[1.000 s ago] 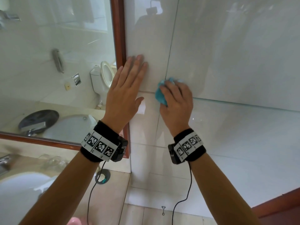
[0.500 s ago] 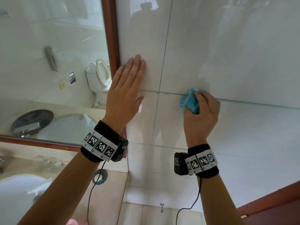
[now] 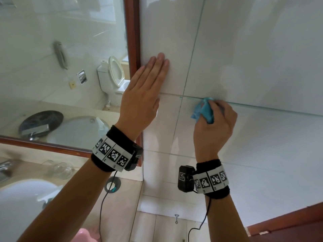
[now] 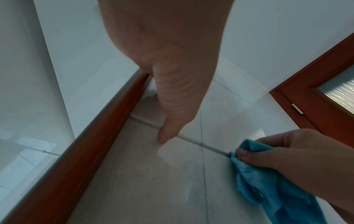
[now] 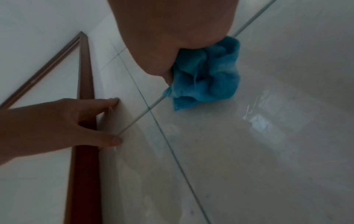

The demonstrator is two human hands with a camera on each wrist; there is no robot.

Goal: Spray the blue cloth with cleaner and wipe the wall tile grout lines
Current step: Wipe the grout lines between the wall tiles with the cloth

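Our right hand (image 3: pixel 214 123) grips the bunched blue cloth (image 3: pixel 203 110) on the horizontal grout line (image 3: pixel 279 109), our left hand (image 3: pixel 141 95) lies flat with straight fingers on the wall tile (image 3: pixel 167 32); the loose cloth may slide off the line if we press unevenly.

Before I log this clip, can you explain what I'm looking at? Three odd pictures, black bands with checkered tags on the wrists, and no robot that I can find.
There is no robot: a person works with bare hands. The big picture comes from a camera on the person's head; the other two come from small cameras strapped to each wrist, looking along the hand. The tagged black bands carry those cameras.

The surface is a white tiled wall beside a wood-framed mirror, which reflects a toilet and a washbasin. The left hand lies flat on the tiles with straight fingers, holding nothing. The right hand grips a bunched blue cloth and presses it onto the horizontal grout line, just right of where that crosses a vertical grout line. No cleaner bottle shows in any view.
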